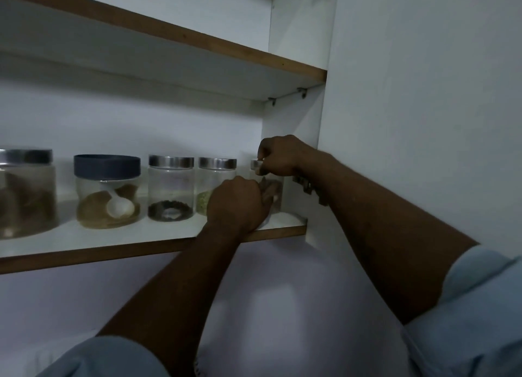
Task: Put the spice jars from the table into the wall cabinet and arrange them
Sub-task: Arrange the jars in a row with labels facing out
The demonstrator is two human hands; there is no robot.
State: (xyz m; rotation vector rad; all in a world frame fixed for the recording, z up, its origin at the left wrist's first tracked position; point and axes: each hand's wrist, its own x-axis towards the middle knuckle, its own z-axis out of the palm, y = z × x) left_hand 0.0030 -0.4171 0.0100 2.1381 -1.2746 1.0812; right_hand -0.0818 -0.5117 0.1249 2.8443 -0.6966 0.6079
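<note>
Cabinet [296, 51]: white laminate, wood-edged shelf [113, 252]. Five clear round jars in a row; blue-lidded jar [107, 190] holds brown powder and a white scoop, steel-lidded jar [171, 188] dark seeds. Rightmost jar [275, 191], at the side wall: left hand [240, 201] wraps its body, right hand [278, 156] pinches its steel lid.

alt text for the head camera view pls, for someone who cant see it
Two bare hands hold the rightmost jar on a wall cabinet shelf: the right hand on its lid, the left hand around its body. Four more jars stand in a row to its left, one with a dark lid.
</note>
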